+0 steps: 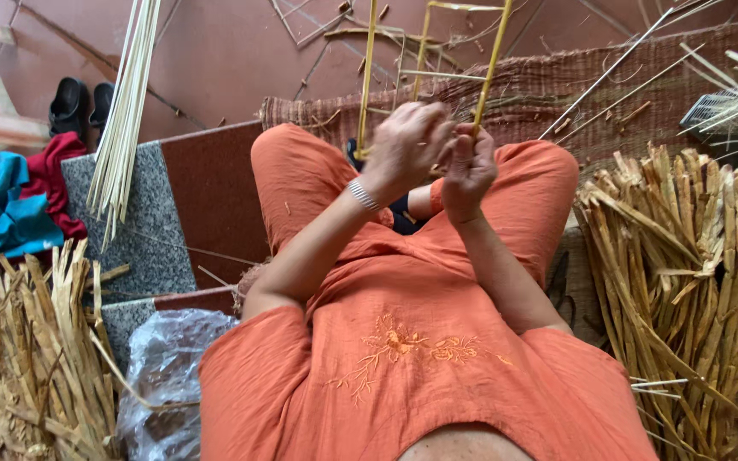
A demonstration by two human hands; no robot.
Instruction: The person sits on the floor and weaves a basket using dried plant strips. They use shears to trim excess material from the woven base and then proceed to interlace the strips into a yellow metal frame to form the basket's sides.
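Both hands raised over lap: left hand (405, 145) and right hand (469, 168) fingers closed on yellow cane frame (483, 81), steadying uprights; dried reed bundle (685, 273) within reach.

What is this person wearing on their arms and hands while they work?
Both arms are bare below short orange sleeves that belong to a loose top with embroidered flowers on the chest. The left hand has a pale, ribbed band around its wrist. The right hand wears nothing visible: no gloves, no rings that can be made out.
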